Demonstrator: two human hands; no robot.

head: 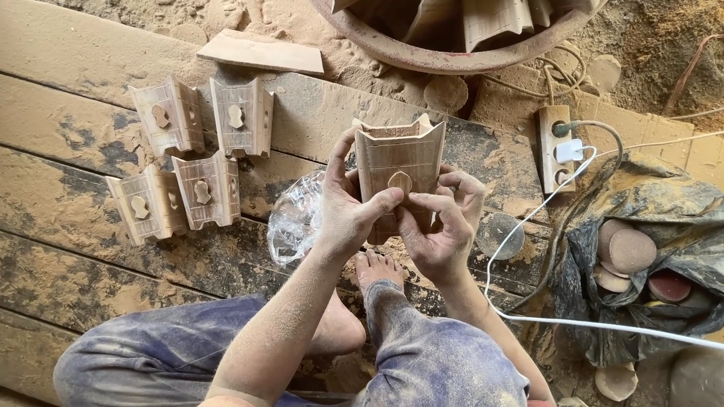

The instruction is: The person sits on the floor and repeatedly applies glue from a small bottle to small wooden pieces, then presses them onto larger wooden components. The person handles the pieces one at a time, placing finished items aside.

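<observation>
Both my hands hold one carved wooden piece [398, 159] upright in front of me. It is pale, fluted, with a small keyhole-shaped cut-out near its lower middle. My left hand [346, 206] grips its left side with the thumb pressed just below the cut-out. My right hand [443, 224] cups the right side, fingers curled at the lower edge. Several matching carved pieces [196, 158] lie in two rows on the dusty plank floor [33, 175] to the left.
A round red tub [410, 55] with more wooden pieces stands at the top. A power strip [556, 146] with a white cable lies to the right, beside a dark bag of sanding discs [637, 254]. A crumpled clear plastic bag [295, 219] and my bare feet [363, 291] are below my hands.
</observation>
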